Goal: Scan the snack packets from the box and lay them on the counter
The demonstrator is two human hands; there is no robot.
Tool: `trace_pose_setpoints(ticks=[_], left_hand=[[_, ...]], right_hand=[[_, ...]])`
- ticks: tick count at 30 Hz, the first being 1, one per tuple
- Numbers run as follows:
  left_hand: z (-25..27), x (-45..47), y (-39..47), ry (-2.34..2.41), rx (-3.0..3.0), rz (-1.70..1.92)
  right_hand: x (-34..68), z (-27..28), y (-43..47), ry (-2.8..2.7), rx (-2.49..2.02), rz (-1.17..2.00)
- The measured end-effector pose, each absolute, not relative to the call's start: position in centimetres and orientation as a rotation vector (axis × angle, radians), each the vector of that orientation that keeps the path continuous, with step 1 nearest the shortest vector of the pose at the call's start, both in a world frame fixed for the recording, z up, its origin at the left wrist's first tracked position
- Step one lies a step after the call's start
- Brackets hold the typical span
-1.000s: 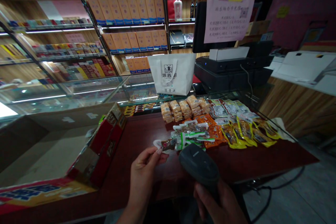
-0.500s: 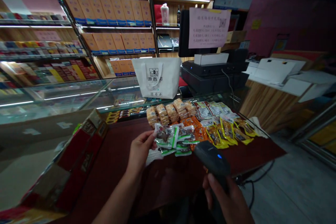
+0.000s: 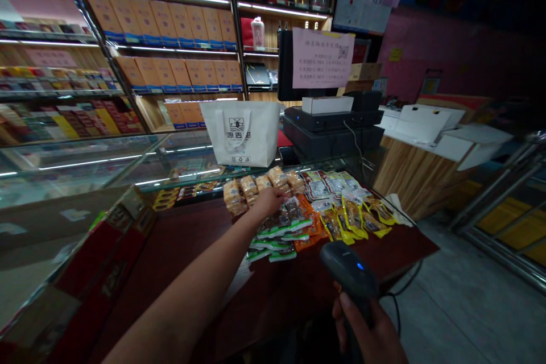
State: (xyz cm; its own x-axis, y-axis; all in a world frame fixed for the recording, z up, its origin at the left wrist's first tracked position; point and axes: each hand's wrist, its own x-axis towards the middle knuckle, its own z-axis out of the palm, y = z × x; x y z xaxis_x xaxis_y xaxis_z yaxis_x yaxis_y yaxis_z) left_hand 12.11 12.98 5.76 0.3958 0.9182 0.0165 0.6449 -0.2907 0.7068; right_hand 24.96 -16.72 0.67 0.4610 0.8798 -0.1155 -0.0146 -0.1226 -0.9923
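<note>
My right hand (image 3: pixel 369 327) is wrapped round a dark barcode scanner (image 3: pixel 350 267) with a blue light lit on its top. Further forward, my left hand (image 3: pixel 269 201) reaches over the snack packets with its fingers drawn together. Its fingertips are at the meeting place of the clear packets with green edges (image 3: pixel 279 233), the orange packets (image 3: pixel 310 219) and the stacked tan wrapped snacks (image 3: pixel 234 198). What those fingers grip, if anything, is hidden. To the right lie yellow-edged packets (image 3: pixel 352 220) and, behind them, silvery packets (image 3: pixel 328 184).
A white tote bag (image 3: pixel 260 136) stands on the glass counter behind the snacks. Right of it is a black till with a monitor (image 3: pixel 285 68) bearing a paper sign. An open carton (image 3: pixel 115 250) occupies the left of the dark red table (image 3: pixel 183 250). Boxed goods fill the shelves (image 3: pixel 170 51).
My left hand has moved forward and right, from the near left edge of the green-edged packets to their far side. The scanner stays in my right hand. The view has shifted slightly.
</note>
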Motion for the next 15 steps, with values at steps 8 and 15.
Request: trace_pose_setpoints(ticks=[8,15], left_hand=[[5.0,12.8,13.1,1.372,2.141,0.471],[6.3,10.1,9.8,1.327,2.107,0.637]], right_hand=[[25.0,0.5,-16.4,-0.745,-1.519,0.957],[24.3,-0.8,-15.8,-0.790,-1.561,0.929]])
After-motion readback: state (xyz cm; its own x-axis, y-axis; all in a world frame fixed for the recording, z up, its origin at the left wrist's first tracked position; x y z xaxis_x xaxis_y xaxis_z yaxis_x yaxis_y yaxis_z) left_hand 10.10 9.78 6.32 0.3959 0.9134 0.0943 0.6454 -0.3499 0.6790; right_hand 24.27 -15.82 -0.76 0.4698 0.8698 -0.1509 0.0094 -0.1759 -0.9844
